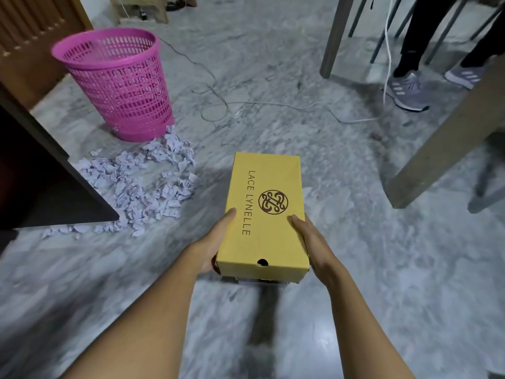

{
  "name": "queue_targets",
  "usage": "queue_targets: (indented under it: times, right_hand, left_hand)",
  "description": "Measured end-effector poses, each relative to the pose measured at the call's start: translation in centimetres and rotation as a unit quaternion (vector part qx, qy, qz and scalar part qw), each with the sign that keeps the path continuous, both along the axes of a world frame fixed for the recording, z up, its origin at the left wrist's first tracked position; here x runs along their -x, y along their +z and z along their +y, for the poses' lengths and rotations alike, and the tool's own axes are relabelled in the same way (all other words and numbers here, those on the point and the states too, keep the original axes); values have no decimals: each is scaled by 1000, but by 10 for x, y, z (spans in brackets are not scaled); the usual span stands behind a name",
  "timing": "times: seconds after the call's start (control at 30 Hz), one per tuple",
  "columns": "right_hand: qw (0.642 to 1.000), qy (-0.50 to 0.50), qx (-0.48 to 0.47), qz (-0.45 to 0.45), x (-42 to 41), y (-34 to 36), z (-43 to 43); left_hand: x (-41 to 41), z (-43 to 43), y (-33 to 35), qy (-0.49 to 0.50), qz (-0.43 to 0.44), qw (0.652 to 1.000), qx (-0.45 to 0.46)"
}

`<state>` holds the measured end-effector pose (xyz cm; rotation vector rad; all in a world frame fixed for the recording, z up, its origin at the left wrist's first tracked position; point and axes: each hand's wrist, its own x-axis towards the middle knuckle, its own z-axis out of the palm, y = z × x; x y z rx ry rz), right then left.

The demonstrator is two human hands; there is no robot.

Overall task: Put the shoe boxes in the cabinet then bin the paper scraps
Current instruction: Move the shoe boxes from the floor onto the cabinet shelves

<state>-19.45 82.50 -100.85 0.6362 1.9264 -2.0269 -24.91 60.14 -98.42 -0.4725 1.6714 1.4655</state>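
Here, yellow shoe box [266, 212], left hand [216, 242] and right hand [311, 239] at its sides, fingers [229, 216] holding it

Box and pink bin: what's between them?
Head view: crumpled paper scraps on the floor, spread from the base of the bin toward the box, with a strip of bare floor beside the box.

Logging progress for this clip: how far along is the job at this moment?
Nothing looks finished yet. In hand: the left hand and right hand hold a yellow shoe box above the floor, not yet put away. Left: stow that box, then pick up the paper scraps, which lie in a heap on the floor beside the pink bin. Whether other boxes are already stowed is out of view.
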Motion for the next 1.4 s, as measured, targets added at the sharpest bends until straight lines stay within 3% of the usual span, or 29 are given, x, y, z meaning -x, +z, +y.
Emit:
queue_targets:
  times: [0.33, 0.6, 0.93, 1.1, 1.3, 1.4]
  right_hand:
    - [993, 22, 36, 111, 3, 24, -24]
    - [975, 111, 96, 164, 3, 63, -58]
    - [926, 295, 121, 202, 18, 137, -159]
    - [879, 382, 174, 226, 17, 177, -230]
    - [817, 446, 219, 294, 24, 255, -305]
    - [810, 447, 221, 307, 32, 294, -335]
  left_hand:
    - [-3, -37, 18, 43, 46, 998, -18]
    - [-32, -89, 60, 71, 66, 995, -15]
    - [-98, -200, 152, 215, 144, 966, 23]
    - [-143, -249, 196, 302, 220, 921, 107]
    - [-174, -286, 268, 392, 307, 862, 95]
    - [-175, -307, 307, 431, 349, 828, 76]
